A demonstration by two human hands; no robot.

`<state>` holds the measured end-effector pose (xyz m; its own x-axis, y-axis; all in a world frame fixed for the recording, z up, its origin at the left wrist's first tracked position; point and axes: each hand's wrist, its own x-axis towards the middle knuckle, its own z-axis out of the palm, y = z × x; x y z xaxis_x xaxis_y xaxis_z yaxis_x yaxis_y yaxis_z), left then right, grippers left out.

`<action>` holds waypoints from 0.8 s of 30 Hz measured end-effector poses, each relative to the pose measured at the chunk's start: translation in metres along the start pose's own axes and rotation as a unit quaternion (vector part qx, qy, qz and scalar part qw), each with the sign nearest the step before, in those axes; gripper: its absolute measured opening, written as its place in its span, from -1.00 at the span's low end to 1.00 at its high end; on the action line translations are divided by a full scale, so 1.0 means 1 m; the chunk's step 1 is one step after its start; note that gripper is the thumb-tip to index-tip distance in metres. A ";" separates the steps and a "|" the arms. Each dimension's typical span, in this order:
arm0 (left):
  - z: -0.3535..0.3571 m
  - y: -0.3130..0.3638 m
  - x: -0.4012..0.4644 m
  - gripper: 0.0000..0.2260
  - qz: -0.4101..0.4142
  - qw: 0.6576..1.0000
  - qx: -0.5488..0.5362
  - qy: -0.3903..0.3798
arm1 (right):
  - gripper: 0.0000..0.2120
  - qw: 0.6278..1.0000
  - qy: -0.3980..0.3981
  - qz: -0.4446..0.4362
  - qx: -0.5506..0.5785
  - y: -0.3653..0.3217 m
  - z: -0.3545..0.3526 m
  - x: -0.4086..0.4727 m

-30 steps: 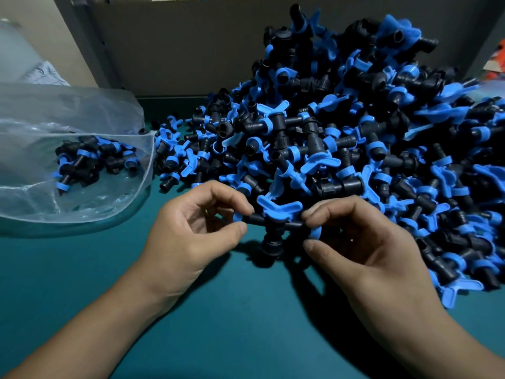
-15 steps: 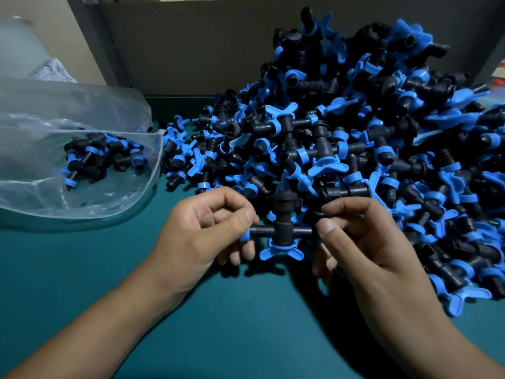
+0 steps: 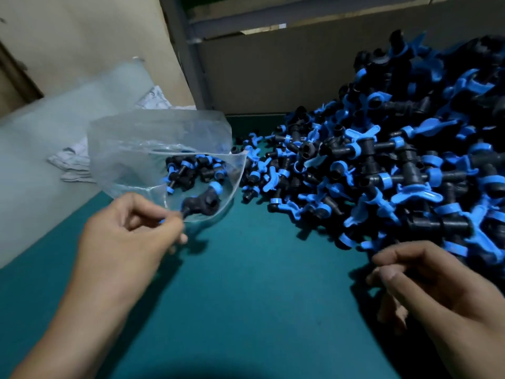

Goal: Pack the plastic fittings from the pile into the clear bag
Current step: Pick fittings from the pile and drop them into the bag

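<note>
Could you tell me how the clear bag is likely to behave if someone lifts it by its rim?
The clear bag would probably be floppy: its thin film is creased and its mouth sags open unevenly. The few fittings inside lie in one clump, so they would likely slide to the lowest point. The glossy film may be slippery, though this cannot be confirmed.

The clear bag was thin, glossy plastic film, creased and catching highlights; the fittings in the pile were matt black moulded plastic with smooth, brighter blue plastic collars and wings; the bench wore a smooth, matt teal covering
</note>
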<state>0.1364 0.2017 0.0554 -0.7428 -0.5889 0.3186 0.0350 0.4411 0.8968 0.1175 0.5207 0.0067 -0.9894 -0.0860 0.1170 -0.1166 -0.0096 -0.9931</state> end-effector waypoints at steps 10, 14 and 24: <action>0.049 -0.017 0.108 -0.75 0.075 0.957 0.258 0.109 | -0.19 0.991 -0.043 -0.021 -0.127 0.004 -0.004 -0.003; 0.062 -0.013 0.138 -0.79 -0.015 0.964 0.260 0.047 | -0.22 0.992 -0.061 -0.011 -0.111 -0.004 -0.004 -0.004; 0.057 -0.013 0.023 -0.88 0.216 0.955 0.200 -0.051 | -0.66 0.989 -0.070 -0.017 -0.132 0.000 0.000 -0.002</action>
<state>0.0805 0.2208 0.0333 -0.7787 -0.2343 0.5820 0.1098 0.8624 0.4941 0.1197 0.5209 0.0064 -0.9652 -0.2266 0.1307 -0.1861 0.2436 -0.9519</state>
